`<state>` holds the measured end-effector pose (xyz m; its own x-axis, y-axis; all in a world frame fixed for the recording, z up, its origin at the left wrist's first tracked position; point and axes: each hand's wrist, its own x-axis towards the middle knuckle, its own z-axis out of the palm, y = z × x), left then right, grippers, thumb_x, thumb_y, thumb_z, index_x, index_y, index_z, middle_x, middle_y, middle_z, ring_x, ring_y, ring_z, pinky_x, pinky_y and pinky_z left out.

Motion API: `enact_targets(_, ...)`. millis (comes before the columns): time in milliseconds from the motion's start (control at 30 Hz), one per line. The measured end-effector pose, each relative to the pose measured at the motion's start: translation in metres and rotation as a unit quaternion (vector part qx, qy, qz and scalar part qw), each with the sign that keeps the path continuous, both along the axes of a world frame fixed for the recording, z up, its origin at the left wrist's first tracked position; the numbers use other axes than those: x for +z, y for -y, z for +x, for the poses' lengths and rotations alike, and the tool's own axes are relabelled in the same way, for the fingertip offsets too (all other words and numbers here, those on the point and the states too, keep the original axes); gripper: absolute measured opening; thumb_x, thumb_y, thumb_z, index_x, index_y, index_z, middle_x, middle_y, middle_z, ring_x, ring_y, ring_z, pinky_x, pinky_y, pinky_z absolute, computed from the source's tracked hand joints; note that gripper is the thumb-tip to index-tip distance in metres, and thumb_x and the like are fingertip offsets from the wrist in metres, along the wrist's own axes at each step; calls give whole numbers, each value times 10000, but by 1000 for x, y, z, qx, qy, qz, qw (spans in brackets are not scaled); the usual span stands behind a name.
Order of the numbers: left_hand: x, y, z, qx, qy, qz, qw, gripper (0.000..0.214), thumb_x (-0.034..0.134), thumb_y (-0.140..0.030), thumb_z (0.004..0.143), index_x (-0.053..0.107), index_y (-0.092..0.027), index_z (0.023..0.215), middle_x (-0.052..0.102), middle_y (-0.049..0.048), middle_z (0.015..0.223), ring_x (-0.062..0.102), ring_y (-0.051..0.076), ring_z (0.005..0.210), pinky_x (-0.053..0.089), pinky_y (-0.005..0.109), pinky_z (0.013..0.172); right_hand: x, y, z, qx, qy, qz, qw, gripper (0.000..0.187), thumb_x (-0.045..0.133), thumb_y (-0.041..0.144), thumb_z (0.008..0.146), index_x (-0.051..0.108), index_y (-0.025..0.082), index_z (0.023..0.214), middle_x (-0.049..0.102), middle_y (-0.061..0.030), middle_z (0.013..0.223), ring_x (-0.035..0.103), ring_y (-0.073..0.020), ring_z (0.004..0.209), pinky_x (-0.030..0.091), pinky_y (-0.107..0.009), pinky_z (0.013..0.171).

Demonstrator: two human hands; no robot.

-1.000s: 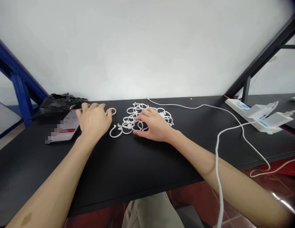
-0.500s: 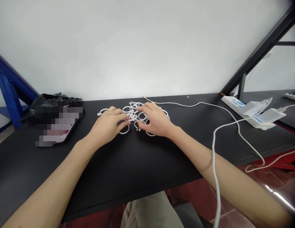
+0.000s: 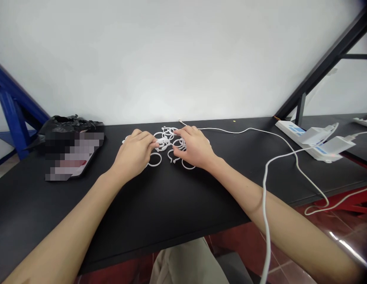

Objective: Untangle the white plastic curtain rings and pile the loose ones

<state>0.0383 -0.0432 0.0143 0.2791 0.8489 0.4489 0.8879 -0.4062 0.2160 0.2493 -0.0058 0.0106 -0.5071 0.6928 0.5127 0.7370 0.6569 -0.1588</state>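
Several white plastic curtain rings [image 3: 154, 159] lie in a loose, overlapping cluster on the black table. My left hand [image 3: 136, 152] is at the left of the cluster, thumb and forefinger pinched on a white curtain ring [image 3: 163, 141] at the pile's middle. The pinched part is mostly covered by my fingertips. Over the right part of the rings rests my right hand [image 3: 195, 148], its thumb and forefinger apart and nothing gripped between them. Its palm hides some of the rings beneath.
A white cable [image 3: 225, 130] runs along the back, and another [image 3: 264, 197] hangs across my right forearm. On the right is a white power strip [image 3: 304, 140] with plugged-in adapters. A black plastic bag [image 3: 62, 125] and a blurred flat item [image 3: 73, 161] lie on the left.
My left thumb and forefinger have closed together on a ring; before, they were more apart. My right hand has shifted barely, its fingers still spread over the rings.
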Motion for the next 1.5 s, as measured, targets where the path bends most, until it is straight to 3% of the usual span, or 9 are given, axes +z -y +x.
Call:
enact_targets(167,3,-1,-6,33,15,20,999,259,387,-296,965,582,-215,815,677,68,903,532,252,895,448,389,785,-2,-9,8,-33,1,-18,999,408,589,302,846,625,121,1209,633,-136,1097,542,-291,1033,453,-463,960)
enact_targets(267,4,0,-6,15,17,20,1000,270,424,-346,964,627,-207,851,702,60,949,534,251,920,453,389,822,0,-10,11,-31,-8,-16,999,428,590,323,854,614,121,1230,631,-138,1126,539,-294,1052,456,-468,956)
enact_targets(400,1,4,-1,-18,-24,12,999,268,468,-366,950,684,-212,991,713,44,1076,533,261,981,438,417,894,2,-4,8,-5,-28,-1,1000,440,587,326,869,598,112,1253,627,-138,1146,540,-288,1060,457,-457,954)
enact_targets(533,-1,6,4,-14,-9,23,1000,330,515,-396,925,635,-220,1177,693,60,1129,550,268,1004,438,426,899,2,1,4,49,-43,15,998,418,586,351,886,593,149,1251,625,-118,1119,544,-270,1047,452,-442,959)
enact_targets(800,0,4,3,-33,-42,46,998,277,462,-433,970,647,-230,1003,721,59,966,561,262,933,424,406,818,0,4,0,111,-55,9,992,418,606,402,895,599,170,1243,637,-102,1122,554,-250,1036,463,-425,950)
enact_targets(967,1,5,4,-19,-42,38,998,301,411,-436,987,620,-238,899,715,43,901,555,247,858,400,396,773,0,6,-1,128,-96,-41,986,423,637,438,885,604,223,1248,652,-72,1116,573,-231,1044,479,-410,939)
enact_targets(1167,11,1,-6,96,18,53,994,301,346,-372,985,542,-232,803,635,48,777,568,241,813,391,368,747,1,6,-1,113,-137,-87,980,472,630,430,897,560,201,1303,675,-59,1083,600,-205,995,479,-397,940)
enact_targets(1300,19,-3,-23,190,91,70,975,300,333,-395,975,478,-238,764,585,47,763,547,228,769,377,352,713,2,6,0,106,-84,-86,987,397,596,432,915,606,204,1240,674,-67,1057,581,-229,1023,473,-419,938)
enact_targets(1500,20,-3,-42,256,114,58,958,317,284,-430,991,427,-226,794,492,19,738,487,198,742,355,348,729,-2,7,1,114,-2,-96,989,366,613,475,889,656,211,1139,657,-84,1130,544,-259,1097,469,-446,966)
